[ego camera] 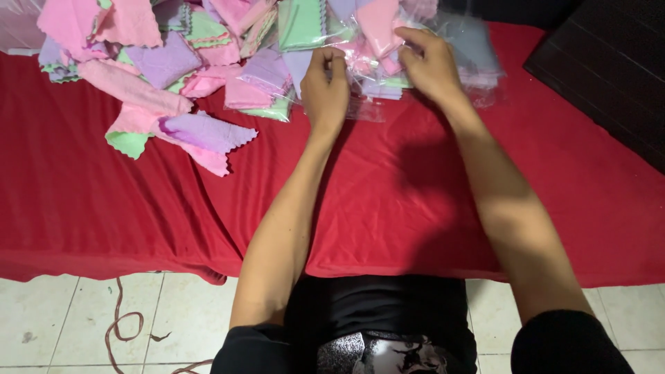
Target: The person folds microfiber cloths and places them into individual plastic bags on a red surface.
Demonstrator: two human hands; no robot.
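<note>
**Both hands on bagged cloths, far edge of table**

Left hand point(325, 86) pinches the clear plastic bag of pastel cloths point(388, 76); right hand point(429, 66) grips its top. Bag lies between and under both hands, on the red-covered table point(388, 201). Loose pile of pink, purple, green zigzag-edged cloths point(173, 76) just left.

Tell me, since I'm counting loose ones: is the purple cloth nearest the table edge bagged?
Loose: purple cloth lies bare on red table cover, no plastic over it.
</note>
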